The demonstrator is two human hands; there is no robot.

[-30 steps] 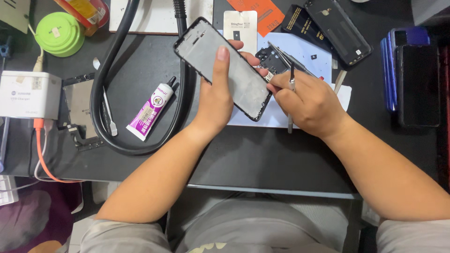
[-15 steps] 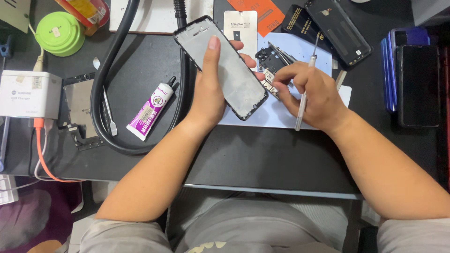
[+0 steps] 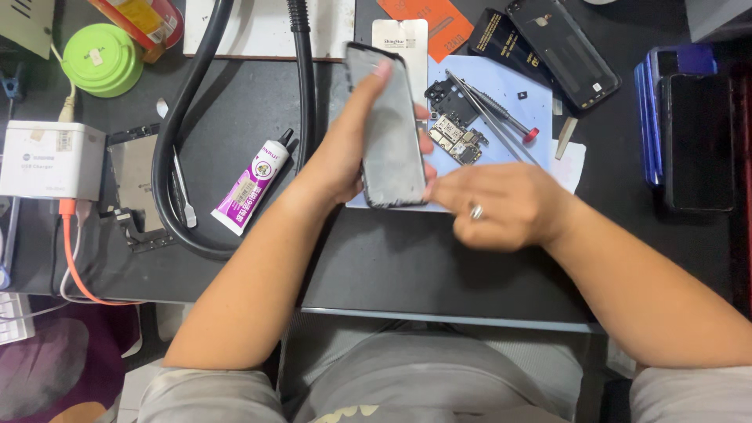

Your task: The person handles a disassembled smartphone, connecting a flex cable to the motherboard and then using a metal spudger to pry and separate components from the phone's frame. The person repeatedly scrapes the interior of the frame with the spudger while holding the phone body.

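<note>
Black-rimmed phone frame (image 3: 388, 129) is gripped in the left hand (image 3: 345, 153), thumb across its face, just above the pale blue sheet (image 3: 501, 102). Right hand (image 3: 501, 205) is blurred beside the frame's lower corner; can't tell if it holds anything. Frame looks thin, light and probably bendy, so I'd grip the long edges.

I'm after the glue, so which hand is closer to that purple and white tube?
Left. The left hand holds the phone frame just right of the tube; the right hand is farther right.
</note>
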